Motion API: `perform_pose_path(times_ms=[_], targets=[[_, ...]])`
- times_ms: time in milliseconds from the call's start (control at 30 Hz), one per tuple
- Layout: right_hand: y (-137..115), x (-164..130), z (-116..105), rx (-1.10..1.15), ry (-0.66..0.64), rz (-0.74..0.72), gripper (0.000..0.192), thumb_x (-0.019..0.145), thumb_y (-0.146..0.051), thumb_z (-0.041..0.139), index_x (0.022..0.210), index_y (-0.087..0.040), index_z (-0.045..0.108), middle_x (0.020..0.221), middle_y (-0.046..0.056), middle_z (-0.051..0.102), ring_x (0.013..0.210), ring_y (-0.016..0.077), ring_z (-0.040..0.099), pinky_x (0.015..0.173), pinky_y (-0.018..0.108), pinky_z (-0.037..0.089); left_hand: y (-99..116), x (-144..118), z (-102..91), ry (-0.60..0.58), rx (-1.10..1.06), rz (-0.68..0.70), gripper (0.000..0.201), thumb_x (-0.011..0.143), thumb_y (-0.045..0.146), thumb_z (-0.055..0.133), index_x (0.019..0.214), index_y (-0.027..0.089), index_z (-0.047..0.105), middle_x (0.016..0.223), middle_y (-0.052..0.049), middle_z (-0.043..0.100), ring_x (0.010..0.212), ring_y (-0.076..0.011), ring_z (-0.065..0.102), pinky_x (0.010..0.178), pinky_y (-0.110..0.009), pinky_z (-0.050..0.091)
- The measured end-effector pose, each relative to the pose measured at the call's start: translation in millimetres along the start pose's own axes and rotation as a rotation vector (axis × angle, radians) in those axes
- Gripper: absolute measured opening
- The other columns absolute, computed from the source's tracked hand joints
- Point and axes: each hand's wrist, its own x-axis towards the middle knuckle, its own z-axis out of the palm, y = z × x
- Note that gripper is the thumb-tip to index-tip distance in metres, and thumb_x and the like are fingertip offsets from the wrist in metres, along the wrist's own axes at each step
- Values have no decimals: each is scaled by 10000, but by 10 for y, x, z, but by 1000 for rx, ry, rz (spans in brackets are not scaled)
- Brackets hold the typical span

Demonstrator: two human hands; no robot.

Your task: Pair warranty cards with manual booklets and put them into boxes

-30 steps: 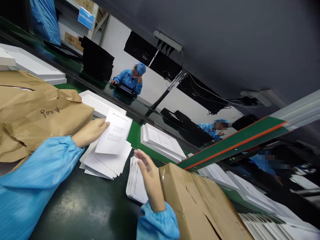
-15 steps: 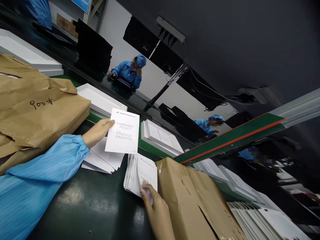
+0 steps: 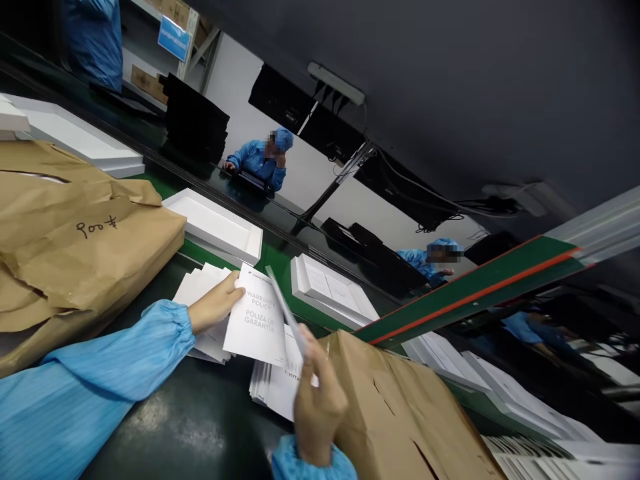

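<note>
Between the thumb and fingers of my left hand point(image 3: 216, 303) is a white warranty policy leaflet point(image 3: 255, 317), its printed front facing me. My right hand point(image 3: 319, 393) pinches a thin white booklet point(image 3: 286, 305), seen nearly edge-on and slightly blurred, just right of the leaflet. Below them a stack of manuals point(image 3: 281, 393) rests on the dark green bench, partly covered by the leaflet and my right hand. Behind my left wrist lies a loose pile of white leaflets point(image 3: 196, 288).
Brown paper packages flank my hands, one at left point(image 3: 90, 260) marked by pen, one at right point(image 3: 400, 407). Beyond stand an open white box point(image 3: 215, 223) and a white box holding papers point(image 3: 334, 287). A green post point(image 3: 470, 290) slants across the right. Co-workers in blue sit across the line.
My right hand has lifted a booklet off the manual stack and raised it beside the leaflet. My left hand still holds the warranty leaflet, now tilted. The view has shifted slightly.
</note>
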Motion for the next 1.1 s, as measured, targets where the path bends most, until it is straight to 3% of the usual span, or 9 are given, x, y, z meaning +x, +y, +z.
perform_pose_path(times_ms=[133,267,333,433,533,600,700,833,1100], targets=[[-136,19,365,66,-298,-381,300,702,-139,458,971,-252,526,1066,10,507,1015,201,417,848,395,337,40,-12,46,-78,-150,71,417,674,235,468,1053,176,306,840,-38,555,713,-146,542,622,-281,429],[-142,62,395,-90,-413,-479,300,690,-183,493,976,-274,507,1152,13,423,1087,212,312,899,447,226,3,31,-2,26,-90,89,246,652,235,492,870,157,407,717,-16,575,636,-145,553,570,-270,429],[-101,105,359,-65,-293,-362,369,671,-223,516,1034,-257,453,1183,37,375,1104,223,272,899,456,207,-31,56,-36,110,-35,87,170,649,260,495,748,156,404,648,1,568,585,-138,547,506,-237,414],[-6,167,346,171,-144,20,509,684,-268,494,1147,-226,287,1195,80,335,1085,215,301,855,415,295,-65,72,-48,174,-30,87,199,641,299,506,687,165,366,614,17,557,547,-124,534,458,-208,393],[72,187,376,521,-389,351,477,718,-303,442,1147,-206,258,1102,91,436,923,178,470,687,305,436,-64,54,-6,130,-108,82,229,655,339,489,759,162,389,697,-2,574,590,-126,539,510,-229,414],[94,187,392,670,-527,454,430,728,-321,425,1117,-187,300,985,86,515,715,144,550,524,242,454,-52,28,25,94,-162,65,276,673,369,461,850,162,415,785,-22,581,655,-134,543,567,-243,421],[93,207,381,771,-461,467,392,735,-333,411,1090,-194,322,882,56,548,501,88,529,397,196,404,-44,-16,43,-46,-191,-100,361,692,424,404,945,169,431,830,-42,588,693,-140,546,580,-236,416],[109,274,318,711,-350,439,381,741,-350,394,1081,-192,326,821,40,556,449,71,504,402,197,400,-94,-34,22,-298,-43,-314,379,702,455,355,913,148,428,655,-50,608,537,-116,556,449,-181,367],[373,350,256,518,-186,400,376,708,-389,417,1013,-169,407,745,31,578,469,127,538,448,255,446,-238,196,-177,55,258,-10,153,740,293,344,815,160,359,488,26,559,398,-82,501,398,-170,345]])
